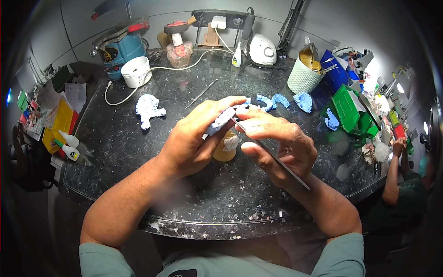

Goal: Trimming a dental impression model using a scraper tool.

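Over the middle of the bench, my left hand is closed around a pale bluish-white dental cast, partly hidden by the fingers. My right hand pinches a slim metal carving tool, its tip at the cast's right end and its flat handle slanting down toward my right wrist. Below the hands sits a round yellow piece with a whitish lump against it. Beyond them lie curved blue impression pieces, partly behind my fingers.
Left lies a pale blue lump; right, more blue pieces near a green bin. A thin metal tool rests beyond my left hand. Behind stand a white pot, a glue bottle and a tool-filled basket. Another person's arm shows far right.
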`<state>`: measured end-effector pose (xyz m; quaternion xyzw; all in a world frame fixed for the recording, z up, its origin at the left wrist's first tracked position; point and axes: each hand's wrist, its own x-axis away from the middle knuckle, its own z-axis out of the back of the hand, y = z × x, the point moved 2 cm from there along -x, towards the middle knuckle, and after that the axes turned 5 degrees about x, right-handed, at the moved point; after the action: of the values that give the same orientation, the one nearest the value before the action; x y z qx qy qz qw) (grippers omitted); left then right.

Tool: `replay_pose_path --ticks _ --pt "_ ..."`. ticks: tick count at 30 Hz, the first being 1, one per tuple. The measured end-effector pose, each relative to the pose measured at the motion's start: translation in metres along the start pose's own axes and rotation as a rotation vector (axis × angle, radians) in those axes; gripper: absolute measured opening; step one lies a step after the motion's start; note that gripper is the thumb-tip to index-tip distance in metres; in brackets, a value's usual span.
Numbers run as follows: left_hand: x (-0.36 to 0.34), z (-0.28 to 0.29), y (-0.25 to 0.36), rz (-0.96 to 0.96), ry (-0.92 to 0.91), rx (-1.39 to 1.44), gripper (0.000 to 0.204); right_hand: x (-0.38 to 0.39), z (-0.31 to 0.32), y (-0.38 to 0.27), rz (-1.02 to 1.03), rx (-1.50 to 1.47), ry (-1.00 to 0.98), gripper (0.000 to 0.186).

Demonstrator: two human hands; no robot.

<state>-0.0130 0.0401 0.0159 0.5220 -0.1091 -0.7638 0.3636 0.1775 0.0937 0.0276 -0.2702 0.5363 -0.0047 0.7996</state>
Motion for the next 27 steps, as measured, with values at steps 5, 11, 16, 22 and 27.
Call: replay_pose_path --ticks 5,11,16,22,27 --pt "0.0046 -0.0031 0.0021 -0.045 0.019 0.001 0.042 -0.0030 0.0019 -0.0010 0.066 0.066 -0.053 0.028" --pt "0.0035 -0.0054 0.0061 -0.007 0.015 0.025 0.046 0.0021 0.0012 0.0022 0.027 0.058 -0.026 0.028" --pt "0.0053 -0.0037 0.0050 0.024 -0.007 0.000 0.051 -0.0034 0.0018 0.0005 0.103 0.132 -0.063 0.027" --pt "0.0032 -0.0020 0.0068 0.025 -0.006 -0.023 0.053 -0.0022 0.0027 0.0007 0.101 0.149 -0.113 0.026" --pt "0.0030 -0.0016 0.0066 0.006 -0.006 -0.042 0.053 -0.0032 0.0012 0.0004 0.112 0.134 -0.102 0.027"
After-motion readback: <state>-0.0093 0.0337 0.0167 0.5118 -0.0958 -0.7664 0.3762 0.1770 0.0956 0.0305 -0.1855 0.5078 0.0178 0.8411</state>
